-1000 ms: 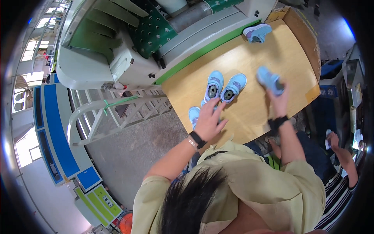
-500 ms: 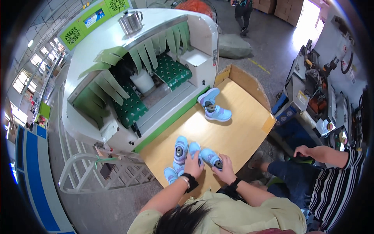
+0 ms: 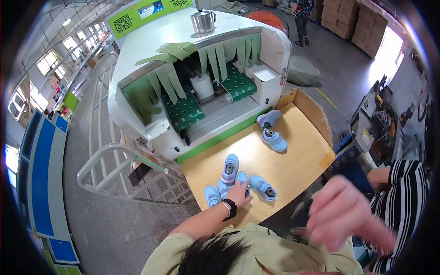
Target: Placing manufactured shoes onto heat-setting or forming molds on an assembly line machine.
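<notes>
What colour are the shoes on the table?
The shoes are light blue with some pale purple; the head view shows them best.

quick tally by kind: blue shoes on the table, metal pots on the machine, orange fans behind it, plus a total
Blue shoes: 7, some partly hidden
Metal pots: 1
Orange fans: 1
Total: 9

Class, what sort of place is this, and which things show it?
Probably a shoe factory: several blue shoes on a wooden table, a large white machine with hanging strips, and stacked cartons.
</notes>
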`<state>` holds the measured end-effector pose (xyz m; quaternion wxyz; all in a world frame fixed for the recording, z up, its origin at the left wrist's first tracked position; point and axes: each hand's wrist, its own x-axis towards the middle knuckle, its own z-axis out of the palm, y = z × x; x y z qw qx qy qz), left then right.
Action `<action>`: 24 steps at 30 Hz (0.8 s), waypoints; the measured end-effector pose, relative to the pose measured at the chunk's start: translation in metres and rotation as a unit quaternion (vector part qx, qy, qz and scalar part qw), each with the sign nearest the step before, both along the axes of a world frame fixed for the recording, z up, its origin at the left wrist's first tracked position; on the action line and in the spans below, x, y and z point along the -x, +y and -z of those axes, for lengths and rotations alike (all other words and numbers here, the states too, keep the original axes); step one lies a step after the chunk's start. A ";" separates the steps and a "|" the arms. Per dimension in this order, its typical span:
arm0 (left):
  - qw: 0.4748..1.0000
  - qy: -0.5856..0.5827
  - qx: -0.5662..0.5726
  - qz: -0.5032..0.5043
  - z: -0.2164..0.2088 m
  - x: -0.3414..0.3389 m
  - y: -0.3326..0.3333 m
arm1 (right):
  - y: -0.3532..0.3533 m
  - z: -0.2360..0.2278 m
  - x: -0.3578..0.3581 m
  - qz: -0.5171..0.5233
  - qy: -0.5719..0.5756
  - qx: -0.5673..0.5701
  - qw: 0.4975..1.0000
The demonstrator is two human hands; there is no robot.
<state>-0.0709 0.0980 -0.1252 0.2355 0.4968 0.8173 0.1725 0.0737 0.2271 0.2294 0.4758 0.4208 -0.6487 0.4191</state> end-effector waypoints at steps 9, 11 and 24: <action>1.000 0.019 -0.008 -0.007 0.000 -0.004 -0.015 | -0.047 -0.006 0.012 -0.222 -0.167 0.009 0.961; 1.000 0.019 -0.009 -0.011 0.003 -0.004 -0.016 | -0.053 0.003 0.020 -0.232 -0.040 0.038 0.971; 1.000 0.017 0.001 -0.016 0.009 -0.004 -0.013 | -0.031 -0.009 0.009 -0.325 -0.158 -0.045 0.932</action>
